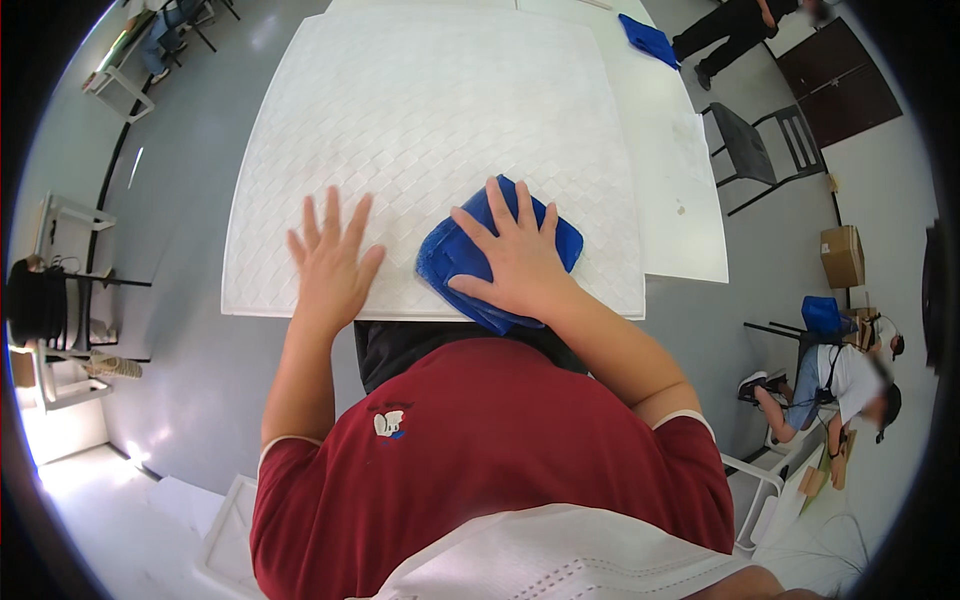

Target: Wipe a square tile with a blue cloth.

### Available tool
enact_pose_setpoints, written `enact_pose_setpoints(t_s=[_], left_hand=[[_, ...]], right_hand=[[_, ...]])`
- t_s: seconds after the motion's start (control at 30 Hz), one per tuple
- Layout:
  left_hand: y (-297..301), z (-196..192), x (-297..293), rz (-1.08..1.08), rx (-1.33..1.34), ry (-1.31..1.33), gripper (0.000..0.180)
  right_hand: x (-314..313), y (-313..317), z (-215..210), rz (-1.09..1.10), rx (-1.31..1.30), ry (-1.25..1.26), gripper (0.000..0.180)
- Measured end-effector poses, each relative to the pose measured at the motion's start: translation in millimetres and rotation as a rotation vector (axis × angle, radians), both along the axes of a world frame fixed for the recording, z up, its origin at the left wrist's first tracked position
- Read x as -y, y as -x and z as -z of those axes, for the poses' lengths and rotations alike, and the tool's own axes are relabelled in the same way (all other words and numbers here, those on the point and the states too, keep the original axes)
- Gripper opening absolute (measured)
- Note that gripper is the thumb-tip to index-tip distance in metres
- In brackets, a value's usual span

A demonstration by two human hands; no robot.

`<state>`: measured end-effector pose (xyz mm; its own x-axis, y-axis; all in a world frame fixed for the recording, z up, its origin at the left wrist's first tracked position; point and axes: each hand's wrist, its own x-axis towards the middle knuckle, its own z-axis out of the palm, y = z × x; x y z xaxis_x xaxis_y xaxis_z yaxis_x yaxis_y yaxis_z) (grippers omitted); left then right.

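Blue cloth (462, 255), one: folded, at the near edge of the white textured mat (430, 110), right of centre, a corner overhanging. Right hand (525, 262): flat on the cloth, fingers spread, unclenched. Left hand (333, 270): over the mat's near left part, fingers fanned, grasping nothing; contact with the mat uncertain. White bench (685, 220): beneath the mat, showing along the right. Second blue cloth (648, 40): far right, on the bench's edge.
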<state>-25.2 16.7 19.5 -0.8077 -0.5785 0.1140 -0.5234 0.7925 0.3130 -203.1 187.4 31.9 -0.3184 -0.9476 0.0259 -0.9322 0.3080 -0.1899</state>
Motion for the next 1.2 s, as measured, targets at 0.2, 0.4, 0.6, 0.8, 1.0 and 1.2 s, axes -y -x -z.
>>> enact_pose_setpoints(t_s=[0.2, 0.4, 0.6, 0.8, 1.0, 1.2], left_hand=[[-9, 9, -2, -0.113, 0.19, 0.066, 0.057], [-5, 4, -2, -0.12, 0.248, 0.078, 0.057], [-9, 9, 1, -0.119, 0.242, 0.084, 0.057], [-9, 9, 2, -0.11, 0.21, 0.114, 0.056], [-10, 10, 2, -0.1, 0.224, 0.119, 0.057], [-10, 13, 2, -0.086, 0.23, 0.141, 0.057]], right_hand=[[1, 1, 13, -0.001, -0.025, -0.05, 0.071], [0, 0, 18, 0.007, -0.019, 0.049, 0.057], [-23, 16, 22, -0.003, -0.054, 0.104, 0.051], [-62, 47, 15, 0.166, -0.079, 0.245, 0.047], [-93, 47, 12, 0.488, -0.118, -0.062, 0.078], [-92, 51, 14, 0.479, -0.16, -0.093, 0.064]])
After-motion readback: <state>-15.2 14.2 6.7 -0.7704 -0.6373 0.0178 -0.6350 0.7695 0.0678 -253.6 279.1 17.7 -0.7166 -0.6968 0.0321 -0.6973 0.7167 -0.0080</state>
